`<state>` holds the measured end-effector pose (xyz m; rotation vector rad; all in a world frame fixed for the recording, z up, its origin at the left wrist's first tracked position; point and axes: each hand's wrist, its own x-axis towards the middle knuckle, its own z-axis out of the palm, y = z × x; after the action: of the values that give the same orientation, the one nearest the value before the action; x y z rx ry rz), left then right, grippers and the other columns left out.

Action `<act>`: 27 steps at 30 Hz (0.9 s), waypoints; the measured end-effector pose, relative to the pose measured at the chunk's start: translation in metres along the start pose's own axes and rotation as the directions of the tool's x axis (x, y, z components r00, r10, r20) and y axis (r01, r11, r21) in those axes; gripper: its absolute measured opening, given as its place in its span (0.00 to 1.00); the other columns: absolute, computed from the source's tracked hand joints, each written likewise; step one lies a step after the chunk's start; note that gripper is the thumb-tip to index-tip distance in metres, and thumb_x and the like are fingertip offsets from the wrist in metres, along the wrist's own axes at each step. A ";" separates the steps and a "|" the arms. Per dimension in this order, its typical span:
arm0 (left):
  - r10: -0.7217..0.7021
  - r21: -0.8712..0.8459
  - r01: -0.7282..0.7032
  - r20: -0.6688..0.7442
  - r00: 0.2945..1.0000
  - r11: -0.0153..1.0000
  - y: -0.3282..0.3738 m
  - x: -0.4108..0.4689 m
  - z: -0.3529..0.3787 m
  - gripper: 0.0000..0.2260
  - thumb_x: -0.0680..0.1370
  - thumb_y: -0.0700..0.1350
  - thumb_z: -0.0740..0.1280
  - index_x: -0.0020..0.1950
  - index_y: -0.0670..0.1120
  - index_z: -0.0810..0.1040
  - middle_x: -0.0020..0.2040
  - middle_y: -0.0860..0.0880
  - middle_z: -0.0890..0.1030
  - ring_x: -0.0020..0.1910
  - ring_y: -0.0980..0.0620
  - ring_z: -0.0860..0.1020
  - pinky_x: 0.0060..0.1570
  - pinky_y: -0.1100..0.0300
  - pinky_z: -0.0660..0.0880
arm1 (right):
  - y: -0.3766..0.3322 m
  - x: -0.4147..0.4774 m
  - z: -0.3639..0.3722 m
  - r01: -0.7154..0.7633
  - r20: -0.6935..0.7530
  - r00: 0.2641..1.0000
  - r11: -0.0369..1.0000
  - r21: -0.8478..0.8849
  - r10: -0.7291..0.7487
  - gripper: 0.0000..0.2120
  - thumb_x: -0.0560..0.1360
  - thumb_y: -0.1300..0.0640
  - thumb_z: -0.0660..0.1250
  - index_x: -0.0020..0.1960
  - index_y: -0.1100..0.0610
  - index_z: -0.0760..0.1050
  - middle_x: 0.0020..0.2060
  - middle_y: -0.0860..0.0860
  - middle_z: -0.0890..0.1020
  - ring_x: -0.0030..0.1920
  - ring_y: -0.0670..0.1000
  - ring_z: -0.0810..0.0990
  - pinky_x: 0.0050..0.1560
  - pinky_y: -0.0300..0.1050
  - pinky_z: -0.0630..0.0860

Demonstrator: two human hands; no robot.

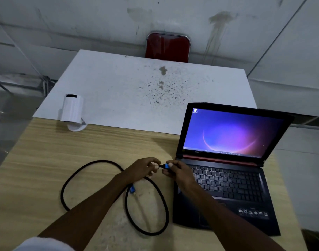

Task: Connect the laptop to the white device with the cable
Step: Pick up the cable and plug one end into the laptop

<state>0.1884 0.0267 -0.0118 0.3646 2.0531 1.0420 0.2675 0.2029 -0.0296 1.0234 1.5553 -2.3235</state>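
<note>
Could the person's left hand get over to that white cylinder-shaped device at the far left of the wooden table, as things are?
Probably yes. Bare wooden table lies between the left hand and the white cylindrical device. However, that hand is pinching the black cable beside the blue plug in the right hand.

Honestly nothing here is readable. The open black laptop with the red hinge strip (225, 171) has a lit purple-blue wallpaper with one desktop icon up in the top-left corner of the screen, but its caption is just a smudge. There's a tiny logo on the bezel under the screen, also too small to make out. Same deal with the row of little stickers on the palm rest at the lower right: shapes only, no letters. The white cylindrical device on a round base (72, 110) has faint print lines down its side and a black strip near the top, all illegible.
</note>
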 end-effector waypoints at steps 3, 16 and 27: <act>0.074 0.121 -0.062 -0.090 0.993 0.991 0.000 0.008 0.009 0.06 0.79 0.44 0.66 0.54 0.49 0.81 0.45 0.46 0.83 0.38 0.51 0.80 0.35 0.64 0.74 | -0.008 0.000 0.002 0.008 0.002 1.000 0.999 -0.040 -0.007 0.08 0.81 0.66 0.59 0.54 0.64 0.77 0.48 0.59 0.81 0.43 0.56 0.84 0.42 0.41 0.84; 0.214 0.608 -0.180 0.017 0.977 0.773 0.003 0.018 0.030 0.07 0.80 0.38 0.60 0.56 0.40 0.74 0.54 0.40 0.76 0.52 0.40 0.76 0.51 0.46 0.74 | -0.019 -0.009 -0.062 0.236 0.149 0.913 0.192 -0.953 -0.380 0.19 0.77 0.59 0.64 0.67 0.56 0.71 0.63 0.57 0.77 0.63 0.57 0.74 0.63 0.53 0.74; 0.219 0.467 -0.195 0.004 0.976 0.862 -0.013 0.022 0.048 0.09 0.76 0.42 0.69 0.55 0.44 0.75 0.52 0.44 0.74 0.48 0.43 0.77 0.47 0.51 0.73 | -0.001 0.003 -0.063 0.161 0.200 0.973 -0.281 -0.946 -0.118 0.54 0.63 0.28 0.68 0.79 0.45 0.44 0.79 0.59 0.50 0.78 0.66 0.47 0.75 0.68 0.47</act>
<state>0.2117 0.0572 -0.0497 0.8301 2.3398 0.6648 0.2930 0.2583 -0.0450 0.1898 2.6495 -0.1867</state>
